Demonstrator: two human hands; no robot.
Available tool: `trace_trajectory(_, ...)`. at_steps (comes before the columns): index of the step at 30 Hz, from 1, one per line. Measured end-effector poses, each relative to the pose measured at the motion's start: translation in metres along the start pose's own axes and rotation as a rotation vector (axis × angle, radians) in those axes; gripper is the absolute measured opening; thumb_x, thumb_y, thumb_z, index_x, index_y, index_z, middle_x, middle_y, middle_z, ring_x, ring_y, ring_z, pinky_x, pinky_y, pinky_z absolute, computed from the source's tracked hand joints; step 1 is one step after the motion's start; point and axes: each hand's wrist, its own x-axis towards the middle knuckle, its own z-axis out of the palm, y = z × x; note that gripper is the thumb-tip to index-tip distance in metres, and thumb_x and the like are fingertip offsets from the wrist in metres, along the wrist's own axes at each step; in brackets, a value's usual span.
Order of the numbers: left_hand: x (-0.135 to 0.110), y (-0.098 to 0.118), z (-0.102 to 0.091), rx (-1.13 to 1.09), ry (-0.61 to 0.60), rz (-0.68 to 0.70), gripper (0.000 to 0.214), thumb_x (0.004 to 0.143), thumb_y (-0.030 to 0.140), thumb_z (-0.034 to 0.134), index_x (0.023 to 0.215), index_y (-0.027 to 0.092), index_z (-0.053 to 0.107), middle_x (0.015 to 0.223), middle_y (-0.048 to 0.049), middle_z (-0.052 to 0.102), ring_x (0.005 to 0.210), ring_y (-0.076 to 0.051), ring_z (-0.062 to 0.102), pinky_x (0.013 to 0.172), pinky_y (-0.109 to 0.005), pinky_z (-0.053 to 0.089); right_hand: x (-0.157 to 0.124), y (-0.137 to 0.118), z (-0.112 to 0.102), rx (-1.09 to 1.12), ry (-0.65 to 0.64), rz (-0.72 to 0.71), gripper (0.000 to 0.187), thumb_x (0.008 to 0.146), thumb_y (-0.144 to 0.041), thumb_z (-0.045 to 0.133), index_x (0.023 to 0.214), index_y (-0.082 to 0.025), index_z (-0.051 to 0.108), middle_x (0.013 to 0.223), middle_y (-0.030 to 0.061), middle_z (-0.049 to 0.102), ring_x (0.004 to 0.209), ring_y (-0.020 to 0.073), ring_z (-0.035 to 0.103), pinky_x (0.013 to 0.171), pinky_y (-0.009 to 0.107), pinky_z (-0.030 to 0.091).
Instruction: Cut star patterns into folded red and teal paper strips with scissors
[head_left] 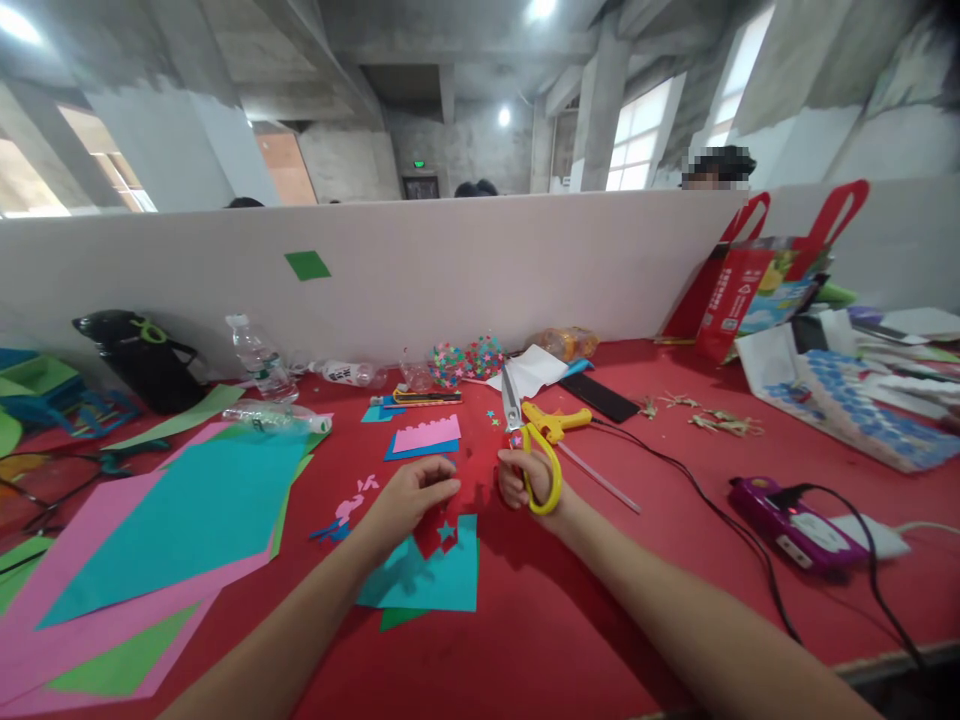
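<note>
My right hand [529, 478] is closed around the yellow handles of a pair of scissors [511, 400], whose metal blades point away from me. My left hand [420, 495] pinches a piece of red paper [427, 541], hard to tell from the red table. A star-shaped hole in that paper shows blue. Beneath it lies a blue paper sheet [427, 585] with a green one [401, 618] under its near edge. Pink paper scraps [349, 505] and dark blue scraps [328, 532] are left of my left hand. Ahead of it sits a pink paper strip [427, 434] on blue paper.
A yellow glue gun [555, 421] lies beyond my right hand, its cord running to a purple power strip [799, 525]. Large coloured sheets [202, 510] cover the left side. Bottles [262, 360], a dark phone-like slab [600, 397] and a red bag [739, 300] stand or lie near the white partition [450, 270].
</note>
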Motion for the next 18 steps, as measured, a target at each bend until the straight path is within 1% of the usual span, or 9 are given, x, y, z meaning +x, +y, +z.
trace_trajectory(4,-0.006,0.003,-0.009,-0.078,-0.038,-0.066,0.016,0.069,0.031,0.062,0.071,0.019,0.053,0.06,0.006,0.046,0.053,-0.01,0.041,0.053,-0.023,0.035,0.001,-0.012,0.0,-0.061,0.05,-0.079,0.031,0.093,-0.03,0.056,0.12,-0.015,0.055,0.118,0.009,0.058,0.098,0.0214,0.061,0.081,0.041,0.053)
trace_trajectory(6,-0.009,0.002,-0.014,-0.097,-0.087,-0.1,0.015,0.067,0.03,0.065,0.07,0.018,0.056,0.06,0.006,0.046,0.052,-0.01,0.041,0.052,-0.022,0.033,-0.002,-0.018,0.004,-0.101,0.041,-0.093,0.027,0.093,-0.035,0.054,0.106,-0.013,0.06,0.094,0.0052,0.065,0.073,0.0153,0.064,0.064,0.031,0.055)
trace_trajectory(7,-0.011,0.002,-0.016,-0.104,-0.108,-0.115,0.014,0.066,0.029,0.066,0.07,0.018,0.057,0.059,0.006,0.047,0.052,-0.01,0.041,0.052,-0.022,0.033,-0.005,-0.02,0.006,-0.124,0.022,-0.089,0.028,0.092,-0.039,0.054,0.096,-0.013,0.061,0.074,0.0011,0.064,0.056,0.0116,0.059,0.051,0.024,0.051)
trace_trajectory(9,-0.013,0.004,-0.018,-0.118,-0.134,-0.141,0.014,0.064,0.028,0.068,0.07,0.018,0.06,0.059,0.0057,0.049,0.052,-0.009,0.042,0.051,-0.022,0.032,-0.013,-0.026,0.013,-0.175,-0.039,-0.061,0.032,0.085,-0.045,0.059,0.075,-0.015,0.057,0.041,-0.0085,0.046,0.029,0.007,0.038,0.031,0.017,0.033)
trace_trajectory(10,-0.014,0.006,-0.019,-0.127,-0.139,-0.153,0.015,0.063,0.027,0.07,0.07,0.017,0.061,0.058,0.0057,0.05,0.051,-0.009,0.042,0.05,-0.021,0.032,-0.018,-0.029,0.016,-0.202,-0.074,-0.039,0.031,0.08,-0.044,0.065,0.071,-0.016,0.055,0.034,-0.0107,0.04,0.025,0.0066,0.032,0.028,0.017,0.028)
trace_trajectory(13,-0.019,0.015,-0.027,-0.154,-0.135,-0.171,0.016,0.061,0.027,0.073,0.069,0.017,0.063,0.057,0.005,0.051,0.049,-0.008,0.042,0.048,-0.021,0.033,-0.031,-0.037,0.027,-0.269,-0.141,-0.011,0.028,0.066,-0.033,0.075,0.064,-0.018,0.052,0.031,-0.0115,0.04,0.024,0.0053,0.031,0.026,0.015,0.022)
trace_trajectory(15,-0.022,0.017,-0.039,-0.214,-0.114,-0.159,0.019,0.066,0.032,0.071,0.077,0.018,0.066,0.062,0.0028,0.057,0.051,-0.009,0.047,0.049,-0.021,0.036,-0.037,-0.043,0.035,-0.282,-0.134,-0.031,0.029,0.065,-0.032,0.075,0.062,-0.019,0.049,0.032,-0.0112,0.041,0.024,0.0052,0.032,0.026,0.015,0.021)
trace_trajectory(16,-0.023,0.015,-0.044,-0.258,-0.092,-0.144,0.022,0.07,0.037,0.067,0.085,0.02,0.067,0.07,0.0007,0.062,0.054,-0.01,0.052,0.051,-0.022,0.039,-0.039,-0.046,0.039,-0.278,-0.115,-0.054,0.031,0.065,-0.035,0.073,0.061,-0.02,0.046,0.031,-0.0114,0.04,0.023,0.0052,0.031,0.026,0.015,0.021)
trace_trajectory(18,-0.025,0.006,-0.053,-0.529,-0.01,-0.122,0.032,0.078,0.041,0.059,0.105,0.025,0.064,0.091,-0.0034,0.069,0.062,-0.012,0.06,0.053,-0.023,0.044,-0.04,-0.05,0.049,-0.255,-0.058,-0.125,0.037,0.068,-0.043,0.067,0.058,-0.022,0.039,0.028,-0.0117,0.036,0.022,0.0052,0.028,0.026,0.016,0.023)
